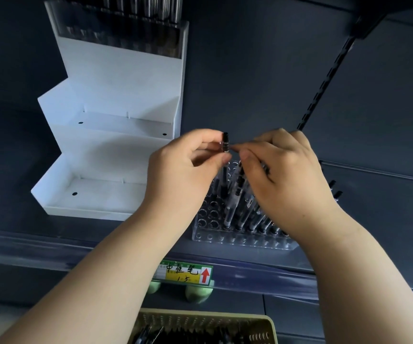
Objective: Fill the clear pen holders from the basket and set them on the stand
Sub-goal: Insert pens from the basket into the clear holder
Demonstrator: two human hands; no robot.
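Observation:
A clear pen holder [225, 234] with rows of round holes stands on the dark shelf, right of the white tiered stand [116, 155]. Several pens stand in its right part; its left holes are bare. My left hand [188, 167] pinches the top of one upright black-capped pen [225, 143] above the holder. My right hand [285, 170] touches the same pen top with thumb and forefinger and covers the pens behind it. The stand's two lower tiers hold nothing; its top tier carries a filled holder [126, 33]. The olive basket [262, 321] with pens sits at the bottom edge.
A yellow and green price tag [185, 273] with a red arrow clips to the shelf's front rail. A slotted black upright [329, 70] runs diagonally at the upper right. Two black pen tips [334, 189] stick out behind my right wrist.

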